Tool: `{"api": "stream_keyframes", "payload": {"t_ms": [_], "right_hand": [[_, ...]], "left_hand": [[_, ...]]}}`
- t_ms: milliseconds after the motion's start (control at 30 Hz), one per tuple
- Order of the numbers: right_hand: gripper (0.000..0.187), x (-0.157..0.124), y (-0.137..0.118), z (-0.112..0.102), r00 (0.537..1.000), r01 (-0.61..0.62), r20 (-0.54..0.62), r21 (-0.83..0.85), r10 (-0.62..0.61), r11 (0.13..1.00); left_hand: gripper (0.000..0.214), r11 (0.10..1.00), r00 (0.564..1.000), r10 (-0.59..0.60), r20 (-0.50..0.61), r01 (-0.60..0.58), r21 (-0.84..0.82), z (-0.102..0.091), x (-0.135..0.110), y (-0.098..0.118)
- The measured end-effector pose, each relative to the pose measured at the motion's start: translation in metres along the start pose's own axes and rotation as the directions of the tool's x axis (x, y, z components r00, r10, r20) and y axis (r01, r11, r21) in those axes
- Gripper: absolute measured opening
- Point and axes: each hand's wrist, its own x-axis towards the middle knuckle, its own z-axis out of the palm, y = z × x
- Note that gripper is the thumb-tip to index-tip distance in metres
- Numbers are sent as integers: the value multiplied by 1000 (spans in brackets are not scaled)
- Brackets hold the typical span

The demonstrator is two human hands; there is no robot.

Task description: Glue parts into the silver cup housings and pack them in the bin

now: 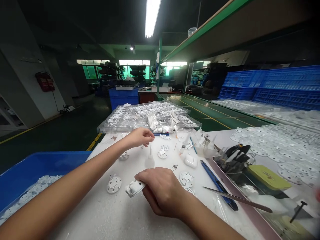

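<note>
My right hand point(163, 190) is closed on a round white plastic part point(135, 187), held tilted above the table with a lumpy raised piece on its top. Further forward, my left hand point(141, 137) has its fingers curled into a pinch; whatever lies between the fingertips is too small to make out. Just below those fingertips stands a clear bottle with a thin nozzle point(149, 160). Flat white discs with dark holes lie around my hands: one disc point(114, 184) at the left, another disc point(162, 153) ahead, and a further disc point(186, 179) at the right.
Tweezers point(237, 199) and a blue utility knife point(218, 185) lie at the right, beside a pink tray point(231, 186) of tools. A white case point(190, 160) sits ahead. Stacked clear trays point(120, 116) of small white parts stand behind. A blue bin point(62, 161) is at the left.
</note>
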Motion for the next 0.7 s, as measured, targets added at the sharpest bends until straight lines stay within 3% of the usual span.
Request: {"api": "stream_keyframes", "payload": {"t_ms": [167, 333, 533, 700], "right_hand": [[25, -1, 0, -3, 987, 79, -136, -37, -83, 996], [25, -3, 5, -5, 985, 21, -168, -94, -37, 995], [23, -5, 10, -4, 984, 0, -175, -204, -36, 979], [24, -7, 13, -5, 989, -48, -147, -226, 14, 973]], "left_hand": [[17, 998, 987, 61, 150, -65, 19, 38, 63, 4], [20, 987, 966, 109, 233, -134, 94, 73, 107, 3], [25, 955, 964, 161, 210, -206, 213, 96, 143, -1], [15, 920, 945, 248, 214, -298, 253, 104, 154, -2]]}}
